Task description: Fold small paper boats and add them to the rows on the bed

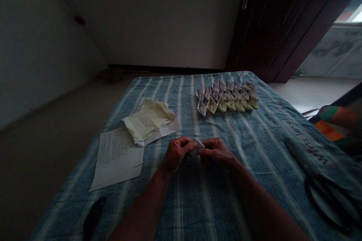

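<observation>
My left hand and my right hand meet over the middle of the blue striped cloth. Both pinch a small folded piece of white paper between their fingertips, held just above the cloth. Beyond them, towards the far edge, several folded paper boats stand in tight rows, white ones behind and pale yellow ones in front.
Left of my hands lies a crumpled stack of pale yellow and white sheets on a printed white page. A dark object rests at the near left edge. A dark strap or bag lies at right. A dark door stands behind.
</observation>
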A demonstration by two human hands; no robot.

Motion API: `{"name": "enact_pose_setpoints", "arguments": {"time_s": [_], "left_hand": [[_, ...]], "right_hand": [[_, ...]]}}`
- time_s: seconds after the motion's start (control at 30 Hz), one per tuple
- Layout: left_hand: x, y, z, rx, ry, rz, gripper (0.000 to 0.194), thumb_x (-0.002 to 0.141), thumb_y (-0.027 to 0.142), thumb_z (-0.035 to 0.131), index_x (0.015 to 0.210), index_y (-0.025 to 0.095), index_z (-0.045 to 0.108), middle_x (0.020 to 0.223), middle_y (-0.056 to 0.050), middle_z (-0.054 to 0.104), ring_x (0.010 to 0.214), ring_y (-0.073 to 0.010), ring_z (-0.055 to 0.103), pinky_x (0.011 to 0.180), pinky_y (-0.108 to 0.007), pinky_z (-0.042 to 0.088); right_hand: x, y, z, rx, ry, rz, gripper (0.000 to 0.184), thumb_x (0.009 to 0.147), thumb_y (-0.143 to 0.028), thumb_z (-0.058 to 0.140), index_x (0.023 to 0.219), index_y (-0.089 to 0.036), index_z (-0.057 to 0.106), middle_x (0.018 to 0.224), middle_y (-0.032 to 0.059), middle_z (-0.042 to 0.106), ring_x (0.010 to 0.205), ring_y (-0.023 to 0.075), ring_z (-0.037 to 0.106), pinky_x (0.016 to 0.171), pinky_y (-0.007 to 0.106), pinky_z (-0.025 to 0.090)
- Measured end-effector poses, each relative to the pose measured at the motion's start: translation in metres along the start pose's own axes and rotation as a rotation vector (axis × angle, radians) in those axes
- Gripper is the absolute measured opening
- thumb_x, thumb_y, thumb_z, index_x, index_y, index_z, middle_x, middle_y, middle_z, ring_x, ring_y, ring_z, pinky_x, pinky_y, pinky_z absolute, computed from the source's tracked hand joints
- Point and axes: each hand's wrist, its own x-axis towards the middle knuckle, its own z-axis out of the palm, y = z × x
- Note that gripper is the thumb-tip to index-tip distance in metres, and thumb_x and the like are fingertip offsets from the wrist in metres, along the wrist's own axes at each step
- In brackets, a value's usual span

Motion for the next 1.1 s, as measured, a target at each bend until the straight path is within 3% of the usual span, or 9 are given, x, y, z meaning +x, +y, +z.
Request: {"name": "enact_pose_setpoints", "arguments": {"time_s": [0.3,0.5,0.67,0.87,1.1], "left_hand": [[0.0004,-0.0010,-0.0004,-0.021,0.045,-0.002,0.021,0.063,0.032,0.077,0.061,0.014,0.067,0.056,0.002,0.058,0.052,-0.0090,0.047,0.050,-0.021,0.036],[0.0014,-0.0038,-0.0010,-0.070,0.079,-0.023,0.023,0.061,0.033,0.078,0.061,0.014,0.064,0.055,0.003,0.058,0.051,-0.0092,0.049,0.050,-0.021,0.037],[0.0012,-0.0053,-0.0027,-0.048,0.043,-0.019,0.022,0.062,0.032,0.077,0.063,0.014,0.064,0.054,0.003,0.056,0.050,-0.0081,0.047,0.047,-0.020,0.035],[0.0000,-0.0024,-0.0031,-0.057,0.016,-0.018,0.022,0.064,0.033,0.076,0.067,0.013,0.067,0.058,0.002,0.059,0.053,-0.0091,0.049,0.050,-0.021,0.037],[-0.0011,0.0012,0.0002,-0.037,0.037,-0.013,0.023,0.065,0.036,0.074,0.064,0.014,0.067,0.056,0.003,0.055,0.053,-0.0091,0.045,0.050,-0.022,0.035]], "right_hand": [[-0.0014,-0.0007,-0.0012,-0.014,-0.029,0.008,0.023,0.071,-0.036,0.069,0.065,-0.015,0.061,0.049,-0.0022,0.060,0.041,0.0093,0.054,0.038,0.017,0.038],[-0.0020,-0.0057,0.0036,0.081,0.061,0.016,0.027,0.066,-0.039,0.072,0.061,-0.015,0.059,0.050,-0.0010,0.062,0.039,0.0090,0.054,0.037,0.017,0.038],[0.0002,-0.0028,0.0051,0.220,0.216,-0.024,0.031,0.062,-0.042,0.074,0.060,-0.016,0.058,0.044,-0.0021,0.058,0.034,0.0096,0.050,0.034,0.019,0.039],[-0.0010,-0.0023,0.0061,0.091,0.302,-0.092,0.026,0.066,-0.038,0.072,0.060,-0.016,0.061,0.048,-0.0010,0.059,0.036,0.0091,0.050,0.035,0.018,0.036],[-0.0030,-0.0028,0.0047,0.001,0.237,-0.098,0.023,0.068,-0.037,0.070,0.060,-0.016,0.063,0.050,-0.0018,0.058,0.040,0.0088,0.051,0.036,0.018,0.035]]}}
